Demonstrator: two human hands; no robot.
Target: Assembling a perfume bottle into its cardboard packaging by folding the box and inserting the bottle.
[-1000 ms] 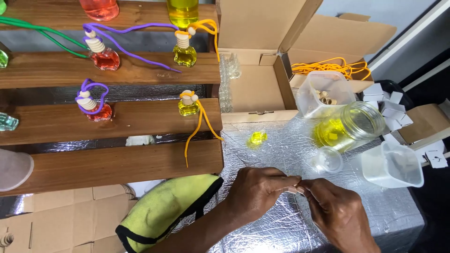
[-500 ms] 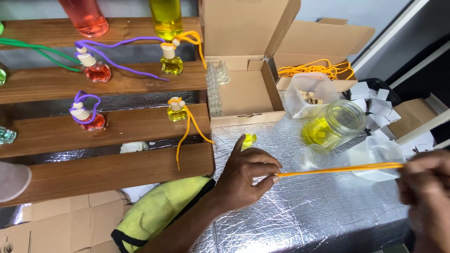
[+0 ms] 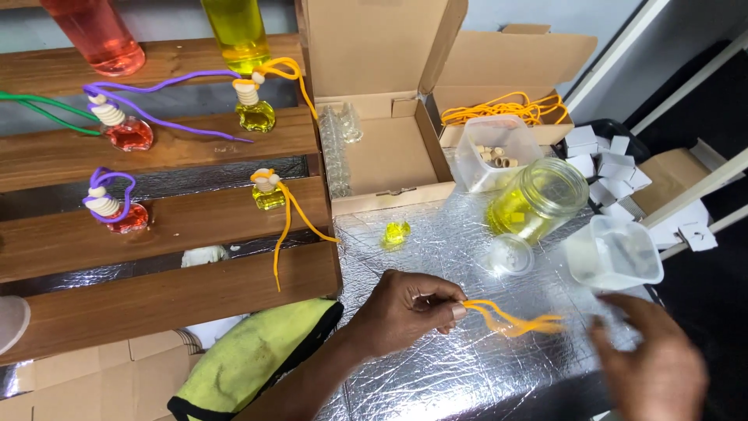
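Head view: looking down on a counter [image 3: 467,374] covered in crinkled silver foil, with stepped wooden shelves [image 3: 156,226] to its left
Left hand: left hand [image 3: 409,310] sits over the foil near the middle; its grip is narrow, thumb and fingertips pinched on one end of an orange cord [image 3: 510,317]
Orange cord: looped and blurred; it runs rightward from the pinch and hangs just above the foil, between the two hands
Right hand: right hand [image 3: 654,366] is at the lower right corner, blurred; its grip is wide, fingers spread and holding nothing, near the cord's free end but apart from it
Near the hands: a small clear cap [image 3: 510,255] lies on the foil beyond the cord; a glass jar of yellow liquid [image 3: 538,200] stands just behind it; a clear plastic tub [image 3: 615,251] is to the jar's right
Further back: an open cardboard box [image 3: 389,148]; a tiny yellow bottle [image 3: 396,233] on the foil in front of it
Shelves: small yellow and red bottles with corded tops stand on the wooden steps
Lower left: a yellow cloth [image 3: 249,359] lies beside the left forearm
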